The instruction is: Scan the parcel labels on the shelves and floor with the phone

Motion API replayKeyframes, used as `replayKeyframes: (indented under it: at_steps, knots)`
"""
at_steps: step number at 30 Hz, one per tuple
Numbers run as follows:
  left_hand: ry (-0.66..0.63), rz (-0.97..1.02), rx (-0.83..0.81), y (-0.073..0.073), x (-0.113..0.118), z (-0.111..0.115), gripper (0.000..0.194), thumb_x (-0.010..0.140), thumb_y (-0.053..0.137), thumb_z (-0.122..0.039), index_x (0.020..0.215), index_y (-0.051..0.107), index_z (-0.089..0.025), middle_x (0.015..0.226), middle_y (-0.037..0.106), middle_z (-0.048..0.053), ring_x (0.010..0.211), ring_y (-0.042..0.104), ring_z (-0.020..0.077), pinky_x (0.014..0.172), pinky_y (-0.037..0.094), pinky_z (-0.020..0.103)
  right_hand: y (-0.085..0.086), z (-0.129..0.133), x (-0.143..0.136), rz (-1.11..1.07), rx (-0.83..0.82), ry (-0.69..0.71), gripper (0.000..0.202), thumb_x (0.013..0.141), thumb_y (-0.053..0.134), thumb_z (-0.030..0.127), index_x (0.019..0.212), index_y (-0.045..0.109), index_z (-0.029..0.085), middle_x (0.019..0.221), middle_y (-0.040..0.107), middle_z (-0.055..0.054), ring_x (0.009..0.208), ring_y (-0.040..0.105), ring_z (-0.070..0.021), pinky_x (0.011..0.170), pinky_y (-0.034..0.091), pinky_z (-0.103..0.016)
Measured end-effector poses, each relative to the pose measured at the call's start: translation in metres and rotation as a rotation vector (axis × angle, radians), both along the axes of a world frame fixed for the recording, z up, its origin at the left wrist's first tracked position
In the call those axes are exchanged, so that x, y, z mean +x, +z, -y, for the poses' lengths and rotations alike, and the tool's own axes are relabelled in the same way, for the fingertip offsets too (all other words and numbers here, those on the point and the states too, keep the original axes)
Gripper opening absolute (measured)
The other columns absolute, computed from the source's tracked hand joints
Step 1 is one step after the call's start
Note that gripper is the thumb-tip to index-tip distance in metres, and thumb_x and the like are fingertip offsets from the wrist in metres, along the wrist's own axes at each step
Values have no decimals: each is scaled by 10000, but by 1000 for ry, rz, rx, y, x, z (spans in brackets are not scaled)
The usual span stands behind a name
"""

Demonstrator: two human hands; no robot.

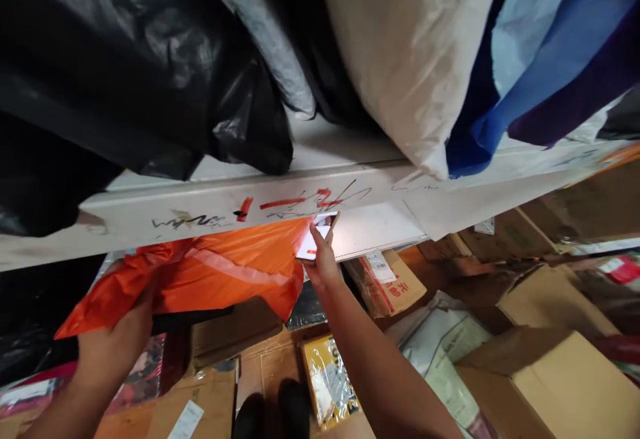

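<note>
My left hand is closed on one end of an orange plastic mailing bag, its fingers partly hidden by the folds. The bag stretches rightward just under the lip of a white shelf. In my right hand is a smartphone, screen lit and facing me, thumb lying over the screen. The phone is held at the bag's right end, and bright light falls on the bag and on a white surface beside it. Red and black handwriting marks the shelf edge.
Black, white and blue plastic parcels hang over the shelf above my hands. Cardboard boxes, a red-printed carton, a yellow package and a pale bag crowd the floor around my shoes.
</note>
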State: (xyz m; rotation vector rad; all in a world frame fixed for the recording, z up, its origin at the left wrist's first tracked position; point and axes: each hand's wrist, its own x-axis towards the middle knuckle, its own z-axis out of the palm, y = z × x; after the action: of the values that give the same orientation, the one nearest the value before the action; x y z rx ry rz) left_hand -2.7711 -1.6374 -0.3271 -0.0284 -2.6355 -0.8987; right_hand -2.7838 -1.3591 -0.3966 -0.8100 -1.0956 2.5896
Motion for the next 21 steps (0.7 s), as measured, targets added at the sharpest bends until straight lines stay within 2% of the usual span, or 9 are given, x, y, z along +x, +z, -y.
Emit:
replayKeyframes:
  at_steps: [2,5,8,10,13,15,17,19,21]
  knots:
    - [-79,-11,25,2,5,-7,278,844,445,-447,651,424,-249,703,467,-3,691,483,186,813,418,362,0,-1,-22,-9,12,18,833,681,764,399,1382,321,481,1178,595,39,613,627,-106,353,463,-187]
    - [-94,35,45,8,2,-23,263,813,462,-448,676,467,-224,738,502,9,728,498,180,859,426,360,-6,-15,-42,12,8,48,609,751,711,406,1299,447,377,862,636,65,481,544,-89,348,438,-195]
    - [-71,129,50,15,-4,-34,300,807,468,-471,781,544,-182,841,553,44,840,542,204,928,427,395,-11,-40,-23,82,-30,58,357,878,553,465,1154,540,240,679,631,38,561,612,-138,468,522,-254]
    - [-108,188,26,19,-2,-34,450,814,465,-566,926,597,-150,977,588,88,993,557,258,1002,408,446,-9,-56,18,141,-32,24,353,899,516,493,1109,548,211,723,686,-4,648,667,-165,566,561,-303]
    - [-180,186,-78,25,20,-27,832,752,439,-784,1159,560,-68,1175,548,192,1203,461,367,1081,336,541,10,-66,108,190,11,-16,492,773,703,493,1152,559,215,928,742,-47,805,714,-202,655,557,-320]
    - [-183,68,-98,28,52,-25,1007,720,463,-817,1310,442,-2,1340,416,278,1314,340,404,1112,290,566,31,-61,173,239,16,-31,746,535,873,500,1173,560,270,961,757,-42,794,725,-245,638,568,-336]
    - [-195,20,8,32,93,-30,943,751,527,-738,1330,429,-1,1394,350,298,1344,319,390,1111,313,545,55,-44,231,310,4,-57,664,527,889,471,1099,599,299,927,768,-33,687,711,-226,579,562,-330]
    - [-335,386,245,36,138,-43,726,759,552,-699,1233,538,-149,1325,465,208,1276,436,353,1087,352,543,78,-18,274,348,-40,-56,582,518,898,417,1031,648,300,932,775,-60,741,718,-271,605,568,-369]
    - [-522,990,584,41,179,-62,644,777,539,-699,1242,543,-253,1385,499,129,1332,417,307,1128,322,484,98,11,301,318,-52,-83,513,535,885,361,1003,675,333,941,775,-34,775,717,-272,650,562,-379]
